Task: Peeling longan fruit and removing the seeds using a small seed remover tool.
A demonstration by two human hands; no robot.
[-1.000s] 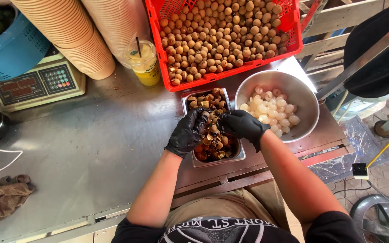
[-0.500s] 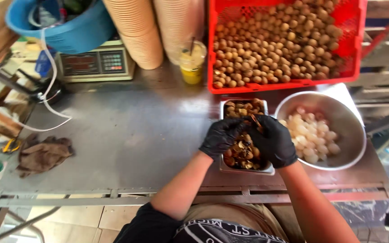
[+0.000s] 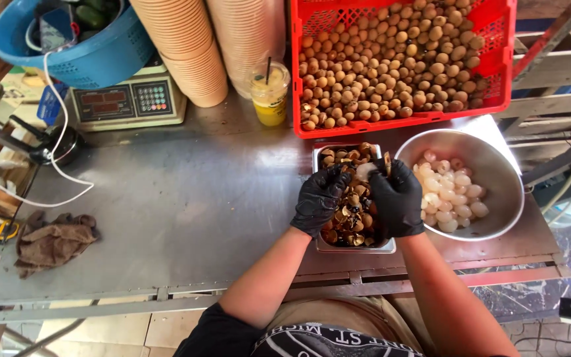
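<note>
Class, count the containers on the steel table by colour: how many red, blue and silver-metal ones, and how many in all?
Red crate: 1
Blue basket: 1
Silver-metal bowl and tray: 2
Total: 4

It was a fruit-drink stall: a steel table carried a weighing scale, stacked paper cups and a red crate of brown fruit.

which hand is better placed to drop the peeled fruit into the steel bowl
Probably the right hand. It sits beside the steel bowl of peeled fruit, nearly over its rim, while the left hand is on the far side of the shell tray. Both pinch the pale fruit between them.
</note>
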